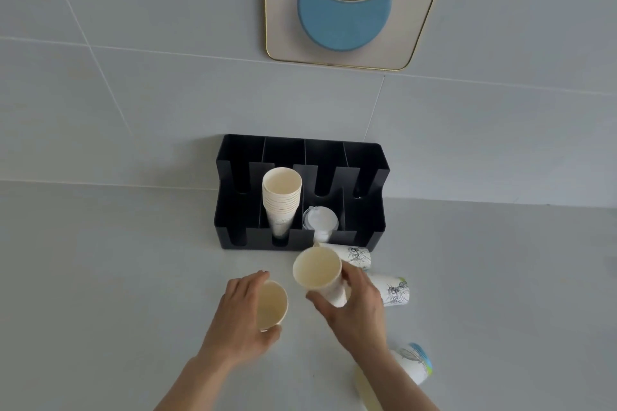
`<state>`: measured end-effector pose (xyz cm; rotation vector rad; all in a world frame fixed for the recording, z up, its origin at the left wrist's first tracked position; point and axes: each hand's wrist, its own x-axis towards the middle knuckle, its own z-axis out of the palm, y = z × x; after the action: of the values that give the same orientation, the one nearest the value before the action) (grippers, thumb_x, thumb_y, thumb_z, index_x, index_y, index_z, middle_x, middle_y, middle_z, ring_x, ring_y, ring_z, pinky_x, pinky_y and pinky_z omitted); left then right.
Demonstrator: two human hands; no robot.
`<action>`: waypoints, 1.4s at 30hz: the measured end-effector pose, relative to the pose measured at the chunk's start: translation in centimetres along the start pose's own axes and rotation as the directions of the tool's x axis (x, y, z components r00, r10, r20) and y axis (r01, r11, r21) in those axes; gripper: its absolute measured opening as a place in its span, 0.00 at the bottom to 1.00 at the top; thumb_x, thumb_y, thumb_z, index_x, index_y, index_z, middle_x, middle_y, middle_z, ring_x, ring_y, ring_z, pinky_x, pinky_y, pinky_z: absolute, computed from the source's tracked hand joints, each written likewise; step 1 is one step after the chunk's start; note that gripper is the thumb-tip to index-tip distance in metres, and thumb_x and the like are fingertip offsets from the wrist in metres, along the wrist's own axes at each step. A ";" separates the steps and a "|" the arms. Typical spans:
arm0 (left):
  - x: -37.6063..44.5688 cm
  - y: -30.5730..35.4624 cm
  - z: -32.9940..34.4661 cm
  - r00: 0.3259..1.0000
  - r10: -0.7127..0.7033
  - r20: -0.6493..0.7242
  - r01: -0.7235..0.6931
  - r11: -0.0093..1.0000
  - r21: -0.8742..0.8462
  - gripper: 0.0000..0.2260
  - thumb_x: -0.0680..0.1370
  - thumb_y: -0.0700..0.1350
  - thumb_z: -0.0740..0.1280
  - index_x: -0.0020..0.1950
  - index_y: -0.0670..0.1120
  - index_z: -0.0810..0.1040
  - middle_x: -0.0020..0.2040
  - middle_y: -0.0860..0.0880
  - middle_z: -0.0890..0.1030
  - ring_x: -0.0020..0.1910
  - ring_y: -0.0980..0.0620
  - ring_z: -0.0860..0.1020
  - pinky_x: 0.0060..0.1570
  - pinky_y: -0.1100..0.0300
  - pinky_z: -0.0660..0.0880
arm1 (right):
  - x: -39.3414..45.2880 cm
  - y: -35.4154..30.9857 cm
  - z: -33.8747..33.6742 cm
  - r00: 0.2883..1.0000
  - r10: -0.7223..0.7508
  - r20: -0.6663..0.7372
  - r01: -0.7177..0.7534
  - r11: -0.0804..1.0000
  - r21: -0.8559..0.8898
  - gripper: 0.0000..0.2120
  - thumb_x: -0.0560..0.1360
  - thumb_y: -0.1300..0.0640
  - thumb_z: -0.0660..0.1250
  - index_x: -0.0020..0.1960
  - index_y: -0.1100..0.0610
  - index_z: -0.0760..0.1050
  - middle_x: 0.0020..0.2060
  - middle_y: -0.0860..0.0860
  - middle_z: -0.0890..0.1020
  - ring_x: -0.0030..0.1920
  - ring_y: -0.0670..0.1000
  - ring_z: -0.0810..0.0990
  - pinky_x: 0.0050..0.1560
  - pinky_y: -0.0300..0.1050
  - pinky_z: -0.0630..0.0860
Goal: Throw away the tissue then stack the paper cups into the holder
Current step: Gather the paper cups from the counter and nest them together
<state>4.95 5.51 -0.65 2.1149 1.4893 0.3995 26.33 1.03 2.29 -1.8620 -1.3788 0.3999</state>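
A black cup holder stands against the wall, with a stack of white paper cups leaning in its second slot. My left hand grips one paper cup, its mouth facing me. My right hand holds another paper cup just in front of the holder. Three printed cups lie on their sides to the right: one by the holder, one behind my right hand, one under my right forearm. No tissue is in view.
Clear plastic lids sit in the holder's third slot. The grey counter meets a grey tiled wall. A gold-framed picture hangs above the holder.
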 end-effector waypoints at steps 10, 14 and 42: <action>-0.5 1.5 1.7 0.998 -0.063 0.006 0.062 0.962 -0.268 0.50 0.59 0.60 0.80 0.76 0.58 0.59 0.65 0.60 0.71 0.62 0.58 0.74 0.56 0.62 0.74 | -0.2 -4.9 -1.6 0.982 0.006 0.190 -0.073 0.935 0.347 0.29 0.62 0.47 0.83 0.61 0.46 0.79 0.51 0.38 0.86 0.56 0.41 0.83 0.59 0.44 0.80; -0.6 1.1 1.7 0.997 -0.070 -0.021 0.059 0.943 -0.327 0.53 0.57 0.60 0.82 0.75 0.63 0.56 0.66 0.67 0.71 0.64 0.60 0.76 0.55 0.64 0.76 | -1.9 -3.2 0.4 0.966 0.028 0.256 -0.094 0.964 0.249 0.29 0.63 0.48 0.82 0.60 0.35 0.74 0.53 0.32 0.82 0.59 0.36 0.79 0.64 0.40 0.75; -1.1 3.1 2.9 0.996 -0.085 0.015 0.085 0.931 -0.355 0.45 0.62 0.60 0.79 0.75 0.60 0.62 0.71 0.65 0.68 0.65 0.60 0.72 0.61 0.62 0.69 | 2.5 4.6 -2.8 0.977 0.061 0.204 0.021 0.926 -0.376 0.26 0.76 0.54 0.74 0.72 0.56 0.73 0.64 0.52 0.81 0.62 0.57 0.80 0.57 0.52 0.76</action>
<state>8.48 2.98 -1.25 1.7598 1.3826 0.5892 32.11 1.62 1.28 -2.1963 -1.6753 0.3725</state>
